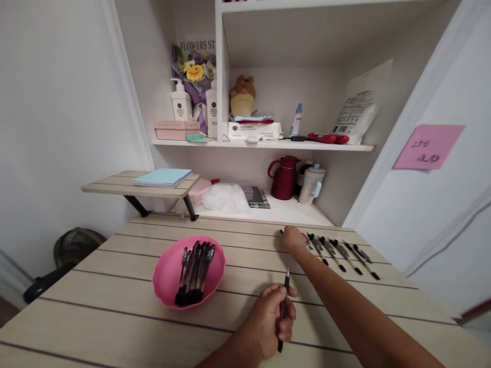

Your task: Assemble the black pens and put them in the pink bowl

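While gripped: 1 pen (284, 306), 1 left hand (270, 319).

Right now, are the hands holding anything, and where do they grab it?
The left hand grips a black pen around its middle. The right hand rests on the table by the row of pens; whether it holds one cannot be told.

The scene is evenly and softly lit, with only faint shadows cast under the pink bowl (187, 273) on the tabletop (115, 317). Straight lines are bowed outward near the edges, and no glare is seen.
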A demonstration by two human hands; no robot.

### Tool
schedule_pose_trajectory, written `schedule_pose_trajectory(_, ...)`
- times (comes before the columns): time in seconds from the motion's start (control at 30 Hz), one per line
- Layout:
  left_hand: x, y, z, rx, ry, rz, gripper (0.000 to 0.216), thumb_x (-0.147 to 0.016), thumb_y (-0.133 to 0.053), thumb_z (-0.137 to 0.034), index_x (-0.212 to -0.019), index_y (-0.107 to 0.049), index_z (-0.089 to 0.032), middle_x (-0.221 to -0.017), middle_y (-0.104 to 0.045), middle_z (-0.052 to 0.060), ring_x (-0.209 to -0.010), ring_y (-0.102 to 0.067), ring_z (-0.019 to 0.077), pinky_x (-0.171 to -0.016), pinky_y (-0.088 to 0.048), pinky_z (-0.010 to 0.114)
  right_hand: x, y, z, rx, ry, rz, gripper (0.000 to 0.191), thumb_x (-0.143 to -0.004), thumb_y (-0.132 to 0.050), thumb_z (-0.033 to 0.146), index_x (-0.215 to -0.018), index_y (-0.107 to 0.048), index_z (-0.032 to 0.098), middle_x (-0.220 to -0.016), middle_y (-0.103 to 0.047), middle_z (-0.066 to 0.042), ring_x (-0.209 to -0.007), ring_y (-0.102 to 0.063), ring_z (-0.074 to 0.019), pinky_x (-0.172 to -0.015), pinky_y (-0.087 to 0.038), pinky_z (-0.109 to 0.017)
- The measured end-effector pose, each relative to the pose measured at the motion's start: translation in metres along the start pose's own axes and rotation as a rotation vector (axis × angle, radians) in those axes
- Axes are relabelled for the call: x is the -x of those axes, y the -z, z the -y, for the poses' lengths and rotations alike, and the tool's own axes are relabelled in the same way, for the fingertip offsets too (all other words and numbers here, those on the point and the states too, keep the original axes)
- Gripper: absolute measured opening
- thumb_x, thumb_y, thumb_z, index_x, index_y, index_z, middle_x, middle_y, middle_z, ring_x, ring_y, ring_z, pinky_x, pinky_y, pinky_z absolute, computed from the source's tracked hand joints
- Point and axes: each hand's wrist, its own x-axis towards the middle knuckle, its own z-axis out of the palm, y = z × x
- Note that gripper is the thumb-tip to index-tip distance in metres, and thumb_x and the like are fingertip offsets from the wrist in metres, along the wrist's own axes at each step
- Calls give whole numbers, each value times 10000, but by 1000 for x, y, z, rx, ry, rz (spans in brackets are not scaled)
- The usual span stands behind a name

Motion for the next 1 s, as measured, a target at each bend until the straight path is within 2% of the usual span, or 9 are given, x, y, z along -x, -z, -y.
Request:
schedule_pose_trajectory(0.27,-2,1,1,20,22,24,284,-765,-519,-411,-921,-523,-174,-551,-484,-46,-324,-251,22,-369,-99,205,-1,-2,-5,88,6,22,345,-805,-459,298,-1024,-612,80,-1061,-613,-222,-986,-595,-262,-801,-444,-332)
schedule_pose_trajectory(0.63,-2,1,0,14,26,45,293,-755,-540,-419,-911,-532,-170,-544,-493,-49,-319,-257,21,-365,-100,203,-4,-1,-12,88,29,-16,314,-793,-464,268,-981,-642,91,-1009,-642,-206,-936,-616,-258,-767,-443,-323)
schedule_pose_trajectory(0.77,-2,1,0,29,16,51,302,-753,-546,-421,-919,-534,-169,-548,-497,-48,-323,-256,20,-368,-107,202,-5,9,-21,69,26,-47,297,-796,-440,241,-941,-670,123,-931,-673,-173,-893,-629,-234,-737,-439,-283)
schedule_pose_trajectory(1.0,-2,2,-1,13,20,59,273,-764,-527,-392,-922,-533,-169,-552,-491,-47,-322,-271,26,-365,-111,208,-5,38,-49,53,-7,-112,342,-812,-383,254,-942,-681,149,-913,-687,-138,-888,-621,-224,-725,-419,-258)
